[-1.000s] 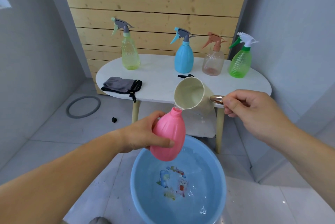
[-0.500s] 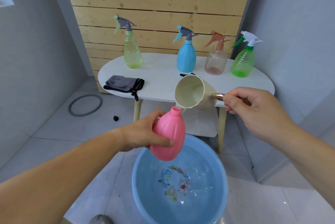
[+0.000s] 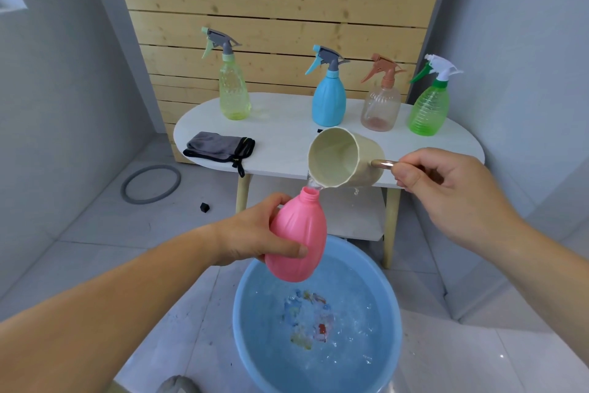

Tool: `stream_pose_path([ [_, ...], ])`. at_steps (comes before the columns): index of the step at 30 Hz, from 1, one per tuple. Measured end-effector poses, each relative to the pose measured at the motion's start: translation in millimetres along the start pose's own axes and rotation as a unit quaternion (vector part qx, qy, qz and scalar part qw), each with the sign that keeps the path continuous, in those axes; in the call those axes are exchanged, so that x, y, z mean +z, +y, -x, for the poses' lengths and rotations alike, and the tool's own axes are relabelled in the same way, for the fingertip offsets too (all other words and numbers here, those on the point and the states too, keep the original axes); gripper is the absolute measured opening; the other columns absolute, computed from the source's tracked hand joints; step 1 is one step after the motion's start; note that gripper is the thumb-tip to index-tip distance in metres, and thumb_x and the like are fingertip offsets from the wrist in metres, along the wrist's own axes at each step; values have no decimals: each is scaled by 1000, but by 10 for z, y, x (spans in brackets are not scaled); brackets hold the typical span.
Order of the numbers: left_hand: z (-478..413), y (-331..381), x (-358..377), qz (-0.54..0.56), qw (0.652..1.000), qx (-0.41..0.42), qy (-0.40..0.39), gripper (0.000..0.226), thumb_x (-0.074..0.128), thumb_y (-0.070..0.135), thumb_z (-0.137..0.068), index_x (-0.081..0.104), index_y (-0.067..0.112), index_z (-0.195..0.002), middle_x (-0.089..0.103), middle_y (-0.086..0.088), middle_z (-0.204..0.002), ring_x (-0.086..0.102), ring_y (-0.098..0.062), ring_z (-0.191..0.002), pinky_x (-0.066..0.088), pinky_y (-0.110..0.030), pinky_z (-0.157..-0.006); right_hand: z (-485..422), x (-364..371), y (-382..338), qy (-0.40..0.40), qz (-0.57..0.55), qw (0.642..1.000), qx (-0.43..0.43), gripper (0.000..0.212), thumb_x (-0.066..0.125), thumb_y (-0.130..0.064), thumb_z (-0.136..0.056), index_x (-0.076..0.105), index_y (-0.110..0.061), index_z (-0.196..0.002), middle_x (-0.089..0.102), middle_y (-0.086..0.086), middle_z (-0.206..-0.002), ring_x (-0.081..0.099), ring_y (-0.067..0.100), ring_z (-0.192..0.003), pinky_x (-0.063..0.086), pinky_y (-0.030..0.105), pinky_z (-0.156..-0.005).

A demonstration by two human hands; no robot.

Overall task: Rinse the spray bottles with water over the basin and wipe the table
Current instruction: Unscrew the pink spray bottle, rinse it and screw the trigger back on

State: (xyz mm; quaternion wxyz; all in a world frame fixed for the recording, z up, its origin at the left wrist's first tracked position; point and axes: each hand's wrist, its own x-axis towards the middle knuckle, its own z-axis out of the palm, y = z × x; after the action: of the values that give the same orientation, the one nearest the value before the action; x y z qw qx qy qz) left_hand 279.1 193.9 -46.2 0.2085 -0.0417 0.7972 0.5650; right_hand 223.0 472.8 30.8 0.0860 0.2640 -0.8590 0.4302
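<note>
My left hand grips a pink spray bottle with no spray head, tilted over the blue basin of rippling water. My right hand holds the metal handle of a cream ladle cup, tipped so a thin stream runs into the pink bottle's open neck. On the white oval table stand a yellow-green bottle, a blue bottle, a clear brownish bottle and a green bottle. A grey cloth lies at the table's left front.
A grey ring and a small black piece lie on the tiled floor left of the table. A wooden slat panel stands behind the table. Grey walls close in on both sides. The table has a lower shelf behind the basin.
The cup stays tipped over the pink bottle's neck. The water in the basin has grown more disturbed with splashes. Both hands keep their grips.
</note>
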Motion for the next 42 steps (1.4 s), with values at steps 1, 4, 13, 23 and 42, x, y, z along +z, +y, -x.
stream_pose_path([
  [1, 1, 0, -1, 1, 1000, 1, -1, 79, 87, 12, -80, 40, 33, -139, 58, -2, -129, 64, -24, -115, 63, -47, -87, 0, 0, 0, 3, 0, 1000, -3, 18, 61, -28, -92, 66, -32, -75, 63, -8, -73, 49, 7, -65, 37, 13, -59],
  [4, 8, 7, 5, 0, 1000, 2, 0, 83, 90, 20, -72, 41, 34, -137, 58, -2, -128, 64, -23, -114, 64, -47, -86, -6, 2, 1, 9, -1, 1000, -15, 18, 61, -27, -92, 65, -34, -76, 64, -4, -76, 52, 12, -72, 39, 20, -65],
  [13, 7, -1, 20, 2, 1000, 6, 2, 85, 87, 25, -65, 42, 34, -137, 58, -2, -128, 64, -23, -114, 64, -44, -83, -15, 12, 1, 16, 10, 999, -45, 19, 62, -26, -91, 63, -38, -77, 63, -7, -78, 53, 10, -76, 38, 15, -66],
  [23, -12, 1, 24, -4, 1000, 2, 6, 85, 88, 26, -66, 41, 35, -137, 58, -1, -128, 64, -24, -115, 64, -48, -86, -28, 8, 33, 24, 21, 997, -65, 16, 63, -22, -93, 66, -33, -82, 61, -12, -79, 54, 7, -79, 38, 11, -67],
  [42, -40, -18, 19, -4, 1000, 8, 3, 84, 88, 24, -68, 42, 35, -136, 59, -1, -126, 64, -24, -114, 64, -44, -84, -14, 28, 57, 54, 62, 987, -139, 20, 58, -32, -91, 71, -16, -91, 60, -6, -84, 58, 7, -82, 44, 19, -73],
])
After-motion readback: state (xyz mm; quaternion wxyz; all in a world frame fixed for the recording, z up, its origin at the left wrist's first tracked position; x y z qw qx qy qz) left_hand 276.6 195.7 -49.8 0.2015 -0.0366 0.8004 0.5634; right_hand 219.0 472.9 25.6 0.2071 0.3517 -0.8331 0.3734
